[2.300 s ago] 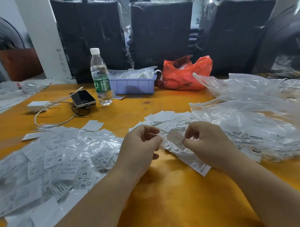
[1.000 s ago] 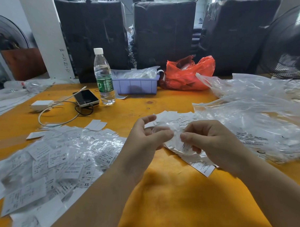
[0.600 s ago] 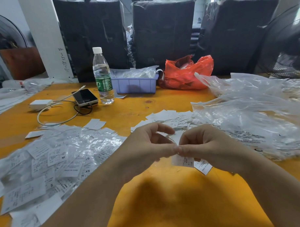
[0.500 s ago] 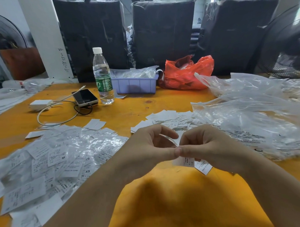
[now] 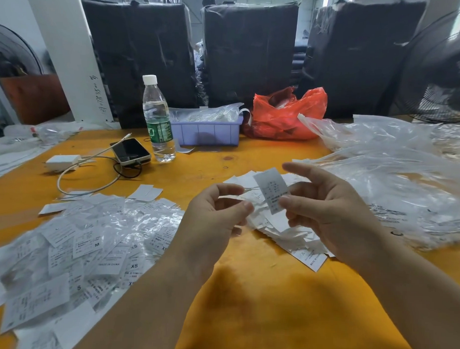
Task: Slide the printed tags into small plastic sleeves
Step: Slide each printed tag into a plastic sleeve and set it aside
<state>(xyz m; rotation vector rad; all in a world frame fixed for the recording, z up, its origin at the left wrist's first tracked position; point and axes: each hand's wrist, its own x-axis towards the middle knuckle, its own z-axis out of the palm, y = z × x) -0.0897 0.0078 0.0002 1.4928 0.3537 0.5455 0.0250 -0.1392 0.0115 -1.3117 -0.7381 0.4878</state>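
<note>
Orange counter (image 5: 257, 319) in a workshop, three black wrapped bales (image 5: 249, 49) lined up behind its far edge, a black fan (image 5: 441, 72) far right.

Printed tag (image 5: 271, 190) was held tilted above the counter middle, pinched at its lower end by the right hand (image 5: 326, 209) between thumb and a finger; index finger stretched out above, free. Left hand (image 5: 217, 215) sat just left of the tag, fingers curled, thumb and fingertips pinching a thin clear plastic sleeve (image 5: 230, 198); sleeve barely visible, edge-on. Tag and sleeve close, tag not inside it. Whether they touched: cannot tell.

Under and behind both hands lay a loose pile of bare tags (image 5: 287, 228), some reading "MADE IN CHINA". To the left, a wide heap of sleeved tags (image 5: 91, 242) spread to the near-left edge, sizes XS, M, S readable. To the right, a big crumpled clear plastic bag (image 5: 395, 185) covered the counter's right side.

Further back: water bottle (image 5: 157, 119) upright with white cap, phone (image 5: 130, 151) just left of it, face up, with a cable (image 5: 93, 185) looping toward a white charger (image 5: 62, 162). A lilac bin (image 5: 207, 133) with plastic packs stood right of the bottle, a red plastic bag (image 5: 285, 116) beside it. White post (image 5: 69, 51) far left.
</note>
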